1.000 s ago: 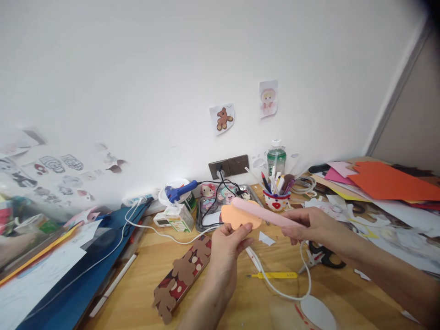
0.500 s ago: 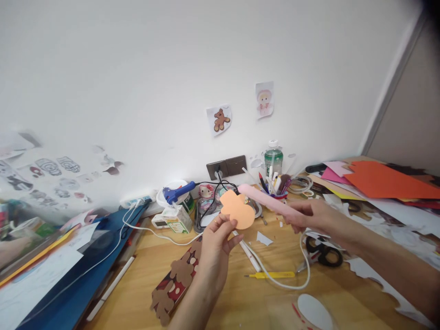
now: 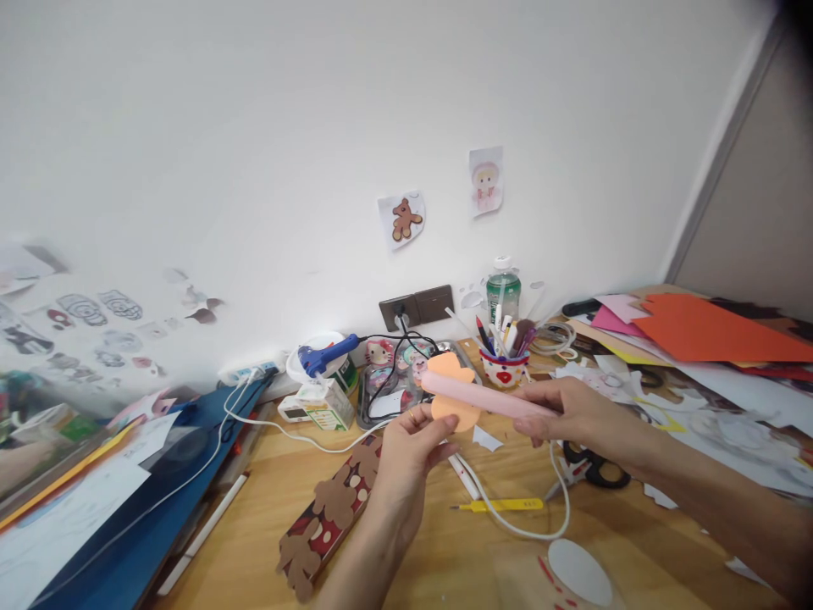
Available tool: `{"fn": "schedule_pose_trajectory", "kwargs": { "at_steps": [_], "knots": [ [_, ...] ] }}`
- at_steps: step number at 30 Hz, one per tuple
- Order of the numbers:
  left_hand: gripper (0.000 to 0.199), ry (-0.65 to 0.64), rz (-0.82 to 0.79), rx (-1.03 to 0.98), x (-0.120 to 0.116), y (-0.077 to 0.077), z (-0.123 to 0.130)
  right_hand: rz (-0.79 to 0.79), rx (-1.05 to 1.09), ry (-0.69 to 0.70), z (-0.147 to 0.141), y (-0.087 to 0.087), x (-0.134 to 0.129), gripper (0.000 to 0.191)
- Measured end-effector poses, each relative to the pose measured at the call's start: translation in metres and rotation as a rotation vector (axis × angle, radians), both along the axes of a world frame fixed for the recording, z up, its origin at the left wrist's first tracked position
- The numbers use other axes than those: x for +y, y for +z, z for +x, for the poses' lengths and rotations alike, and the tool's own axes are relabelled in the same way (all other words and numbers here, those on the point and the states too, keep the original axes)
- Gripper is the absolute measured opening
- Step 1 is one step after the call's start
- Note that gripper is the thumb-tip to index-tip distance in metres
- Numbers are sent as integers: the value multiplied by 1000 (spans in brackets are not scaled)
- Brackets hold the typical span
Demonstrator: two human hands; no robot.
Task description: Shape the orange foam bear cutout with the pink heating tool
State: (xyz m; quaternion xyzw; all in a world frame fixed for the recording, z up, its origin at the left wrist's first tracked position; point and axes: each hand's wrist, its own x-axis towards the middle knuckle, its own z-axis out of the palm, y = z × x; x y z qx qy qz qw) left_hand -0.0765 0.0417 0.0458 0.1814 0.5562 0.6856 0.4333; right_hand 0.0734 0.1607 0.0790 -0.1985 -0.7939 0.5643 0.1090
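An orange foam-like cutout [image 3: 458, 411] with rounded lobes is pinched at its lower edge by my left hand [image 3: 412, 445], thumb on the near side. My right hand [image 3: 565, 407] is wrapped around a smooth pale-pink rod-shaped tool [image 3: 476, 394] with a rounded end. The rod crosses in front of the cutout; whether they touch I cannot tell. A white cord [image 3: 565, 508] hangs below the right hand, seemingly from the tool. On the wood table, several brown bear-shaped cutouts [image 3: 336, 504] lie over a red patterned panel beside my left forearm.
A yellow-handled tool [image 3: 508, 505] and black-handled scissors [image 3: 600, 466] lie near the white cord. Behind stand a pen cup [image 3: 505, 368], a green bottle [image 3: 503, 292], a blue glue gun [image 3: 330, 354] and a metal tray [image 3: 363, 398]. Coloured sheets [image 3: 705, 330] pile up at right.
The pink rod has moved down and left, from beside the cutout to across its front. My left hand has moved slightly right and turned the cutout.
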Motion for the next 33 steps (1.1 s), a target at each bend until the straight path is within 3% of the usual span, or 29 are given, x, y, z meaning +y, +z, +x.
{"fn": "schedule_pose_trajectory", "kwargs": {
  "at_steps": [12, 18, 22, 27, 33],
  "knots": [
    [19, -7, 38, 32, -4, 8, -2, 11, -4, -98, 2, 1, 3, 27],
    [20, -24, 33, 18, -5, 8, -4, -40, 99, -241, 9, -4, 26, 27],
    [23, -39, 16, 0, -4, 4, -7, -65, 73, -169, 14, -2, 31, 27],
    [23, -51, -4, 24, -4, 3, -6, 42, 8, 24, 11, 6, 11, 25],
    [20, -57, -11, 41, -3, 2, -3, 126, -20, -12, 4, 1, 3, 26]
  ]
}}
